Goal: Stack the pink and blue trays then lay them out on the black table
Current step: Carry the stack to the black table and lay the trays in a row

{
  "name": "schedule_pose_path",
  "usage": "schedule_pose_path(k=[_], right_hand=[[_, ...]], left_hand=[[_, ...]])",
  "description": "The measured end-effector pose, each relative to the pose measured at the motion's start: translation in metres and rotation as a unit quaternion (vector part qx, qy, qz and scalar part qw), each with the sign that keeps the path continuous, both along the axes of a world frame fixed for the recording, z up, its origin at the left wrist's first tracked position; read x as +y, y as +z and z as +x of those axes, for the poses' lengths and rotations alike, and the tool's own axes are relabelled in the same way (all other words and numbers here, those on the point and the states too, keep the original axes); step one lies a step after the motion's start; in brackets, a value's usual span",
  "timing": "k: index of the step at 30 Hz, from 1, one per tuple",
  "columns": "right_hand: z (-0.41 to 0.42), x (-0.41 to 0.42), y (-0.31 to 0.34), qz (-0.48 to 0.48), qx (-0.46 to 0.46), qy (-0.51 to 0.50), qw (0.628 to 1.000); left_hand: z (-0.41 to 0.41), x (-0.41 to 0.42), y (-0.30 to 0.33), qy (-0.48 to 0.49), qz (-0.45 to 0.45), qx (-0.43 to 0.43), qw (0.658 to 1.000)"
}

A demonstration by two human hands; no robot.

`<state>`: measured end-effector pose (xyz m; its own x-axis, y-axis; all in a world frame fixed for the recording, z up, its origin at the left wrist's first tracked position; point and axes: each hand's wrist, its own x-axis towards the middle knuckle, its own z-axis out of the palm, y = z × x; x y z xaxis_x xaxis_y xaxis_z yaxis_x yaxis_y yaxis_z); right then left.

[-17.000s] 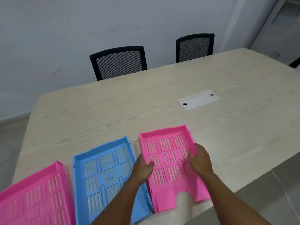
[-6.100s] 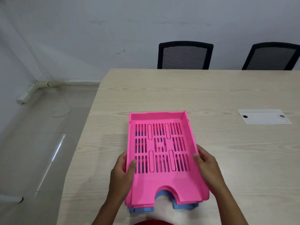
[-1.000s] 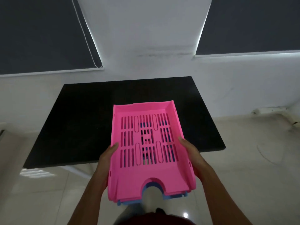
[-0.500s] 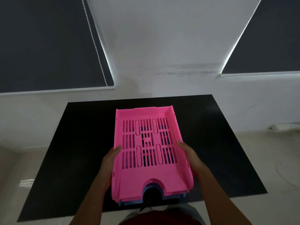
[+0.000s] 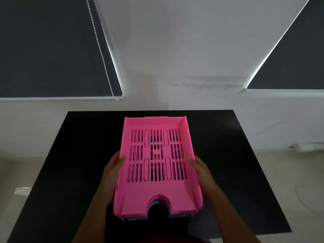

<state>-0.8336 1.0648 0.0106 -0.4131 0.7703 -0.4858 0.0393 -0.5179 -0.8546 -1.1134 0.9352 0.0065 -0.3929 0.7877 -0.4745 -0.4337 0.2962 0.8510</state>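
Note:
I hold a stack of slotted trays over the middle of the black table (image 5: pixel 236 172). A pink tray (image 5: pixel 156 190) lies on top. A blue tray (image 5: pixel 178 215) shows only as a thin edge under its front lip and through the slots. My left hand (image 5: pixel 112 171) grips the stack's left side, thumb on the rim. My right hand (image 5: pixel 201 171) grips the right side the same way. Whether the stack rests on the table or hovers just above it, I cannot tell.
A white wall (image 5: pixel 175 58) stands right behind the table. Dark roller blinds hang at left (image 5: pixel 49 50) and right (image 5: pixel 298 58), with a bead cord (image 5: pixel 101 50) by the left one. Pale floor (image 5: pixel 298 181) lies on either side of the table.
The stack has come forward over the black table and now sits lower and nearer its middle. Both hands keep the same grip on the tray sides.

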Motion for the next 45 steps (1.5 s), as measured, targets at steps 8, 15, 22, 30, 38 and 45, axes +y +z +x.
schedule_pose_path(k=[8,15,22,30,38,45], right_hand=[[0.003,0.000,0.022,0.163,-0.068,0.015,0.984],[0.059,0.021,0.050,0.192,-0.071,0.005,0.979],[0.150,0.050,0.054,0.200,-0.132,-0.008,0.971],[0.241,0.077,0.031,0.193,-0.165,-0.040,0.966],[0.268,0.084,-0.010,0.137,-0.174,-0.035,0.975],[0.266,0.092,-0.031,0.136,-0.203,0.004,0.970]], left_hand=[[0.034,0.002,0.031,-0.010,0.044,0.046,0.998],[0.087,0.022,0.060,-0.012,0.084,0.084,0.993],[0.172,0.065,0.051,-0.035,0.060,0.106,0.992],[0.256,0.104,0.040,-0.089,0.036,0.159,0.983],[0.294,0.121,0.017,-0.079,-0.068,0.161,0.981],[0.295,0.133,-0.005,-0.084,-0.130,0.185,0.970]])
